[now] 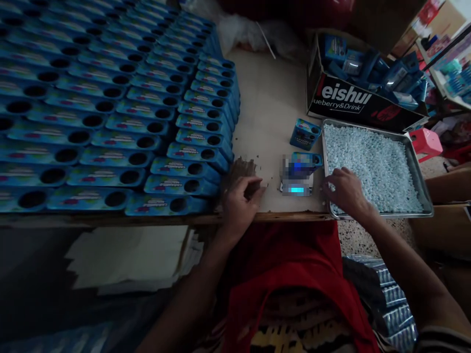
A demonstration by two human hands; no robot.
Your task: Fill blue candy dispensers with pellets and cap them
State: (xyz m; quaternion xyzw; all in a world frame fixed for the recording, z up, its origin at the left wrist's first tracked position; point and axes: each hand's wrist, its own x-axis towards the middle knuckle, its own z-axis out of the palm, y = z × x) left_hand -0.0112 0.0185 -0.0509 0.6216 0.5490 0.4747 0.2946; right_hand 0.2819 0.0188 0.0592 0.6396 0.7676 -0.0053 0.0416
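The right hand (348,191) is over the near left corner of the metal tray (423,198), its fingers bent above the bed of pale pellets (371,166); whether they pinch any, I cannot tell. A slip there could scatter pellets over the rim, some onto the table (272,93), some down to the speckled floor (353,235), since the tray's front side lies close to the table's edge. What supports its right side is hidden, so a forearm leaning on that rim might tip it. Just left of the tray, a small device with a lit display (297,189) stands near the table's edge, and a blue box (312,159) is upright on or just behind it; a blurred patch hides which. A brush from the right wrist could knock either over. A second box (304,135) stands a little farther back, close to the tray, and could topple from the same nudge. The left hand (239,203) rests at the table's edge, fingers curled toward the thumb; I cannot tell if anything is between them. It is beside the rows of boxes (127,122), packed so closely that an elbow swung left might push several askew. Near it, a rough brown patch (245,167) could shed crumbs.
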